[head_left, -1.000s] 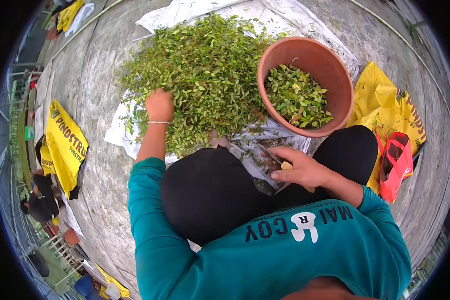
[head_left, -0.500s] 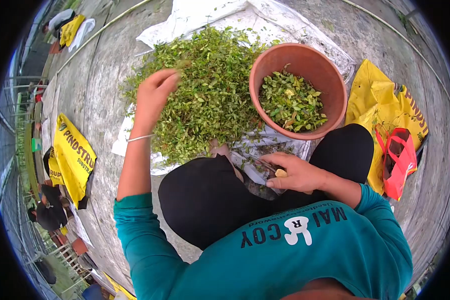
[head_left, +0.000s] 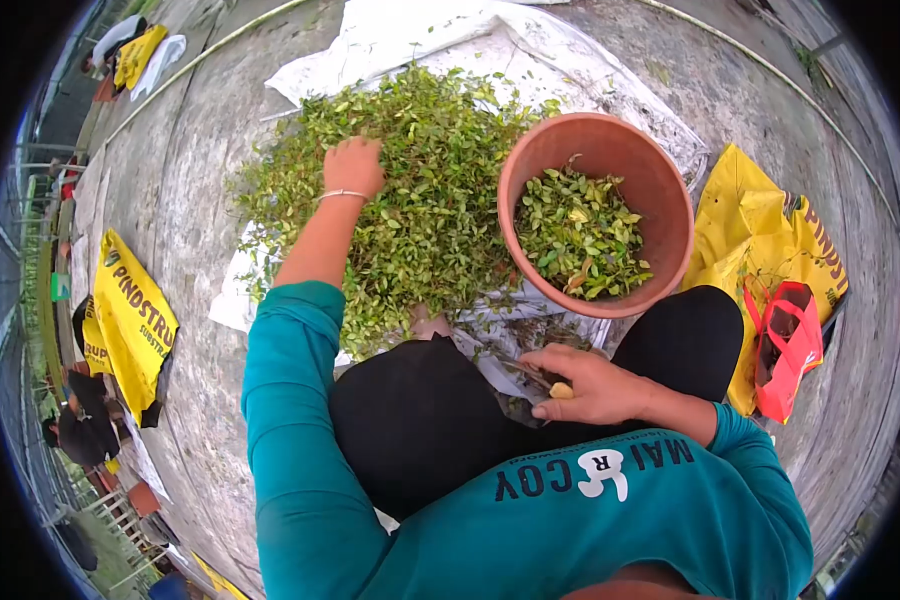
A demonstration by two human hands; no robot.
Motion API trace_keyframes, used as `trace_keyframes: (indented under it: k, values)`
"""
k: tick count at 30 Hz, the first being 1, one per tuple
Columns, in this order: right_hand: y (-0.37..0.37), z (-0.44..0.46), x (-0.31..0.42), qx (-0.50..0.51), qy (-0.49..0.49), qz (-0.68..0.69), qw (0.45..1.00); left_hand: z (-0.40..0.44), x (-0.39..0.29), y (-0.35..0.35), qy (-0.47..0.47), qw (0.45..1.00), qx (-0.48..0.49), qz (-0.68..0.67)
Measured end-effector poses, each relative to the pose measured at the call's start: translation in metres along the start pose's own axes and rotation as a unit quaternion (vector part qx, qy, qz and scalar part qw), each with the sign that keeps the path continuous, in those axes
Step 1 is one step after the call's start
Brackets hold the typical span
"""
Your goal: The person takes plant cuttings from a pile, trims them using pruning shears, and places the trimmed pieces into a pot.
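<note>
My left hand [head_left: 353, 166] reaches into the upper left part of a wide heap of leafy green cuttings [head_left: 435, 190]; its fingertips are hidden among the leaves. Close above my lap, my right hand [head_left: 590, 386] is closed around a small cutting tool [head_left: 561, 390] with a yellowish part, its dark blades pointing up and left. Right of the heap, a round terracotta-coloured pot [head_left: 676, 240] holds more leafy cuttings. White sheeting [head_left: 370, 40] lies under the heap and the pot.
Yellow printed sacks lie at the left [head_left: 135, 325] and right [head_left: 740, 220]. A red bag [head_left: 795, 350] stands beside my right knee. Another person in dark clothes [head_left: 88, 420] is at the far left, and one more [head_left: 118, 38] at the upper left.
My left hand first lifted off the heap's left edge, then came down among the leaves farther up and right. My right hand keeps the tool over my lap.
</note>
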State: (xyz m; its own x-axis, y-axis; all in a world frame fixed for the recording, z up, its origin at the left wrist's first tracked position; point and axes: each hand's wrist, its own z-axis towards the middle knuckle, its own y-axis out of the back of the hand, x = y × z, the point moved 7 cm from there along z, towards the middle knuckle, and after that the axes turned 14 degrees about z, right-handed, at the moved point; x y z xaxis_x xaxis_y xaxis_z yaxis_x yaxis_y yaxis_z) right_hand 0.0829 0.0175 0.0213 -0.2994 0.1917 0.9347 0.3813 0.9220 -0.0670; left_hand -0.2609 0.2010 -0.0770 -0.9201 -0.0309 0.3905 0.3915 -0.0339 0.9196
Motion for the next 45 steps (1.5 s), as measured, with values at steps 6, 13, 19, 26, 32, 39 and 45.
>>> trace_keyframes:
  k: [6, 13, 19, 26, 32, 39, 45]
  values:
    - [-0.006, 0.006, -0.009, 0.036, -0.034, -0.012, 0.999, -0.024, 0.014, -0.010, -0.008, 1.000, 0.008, 0.017]
    - [-0.011, 0.001, 0.003, 0.031, -0.016, -0.036, 0.999, -0.060, 0.067, 0.073, 0.159, 0.958, -0.072, -0.229]
    - [-0.027, -0.018, 0.014, 0.030, 0.005, -0.092, 0.995, -0.123, 0.159, 0.172, 0.303, 0.809, -0.158, -0.478]
    - [-0.050, -0.038, 0.032, 0.037, 0.004, -0.179, 0.983, -0.173, 0.192, 0.262, 0.275, 0.912, -0.148, -0.265]
    - [-0.058, -0.047, 0.017, -0.022, 0.075, -0.221, 0.972, -0.192, 0.147, 0.207, 0.185, 0.937, 0.107, -0.277]
    - [-0.065, -0.056, 0.013, -0.047, 0.117, -0.207, 0.970, -0.204, 0.128, 0.244, 0.214, 0.743, 0.018, -0.634]
    - [-0.060, -0.060, 0.018, -0.050, 0.128, -0.115, 0.984, -0.201, 0.106, 0.255, 0.198, 0.571, -0.053, -0.795]
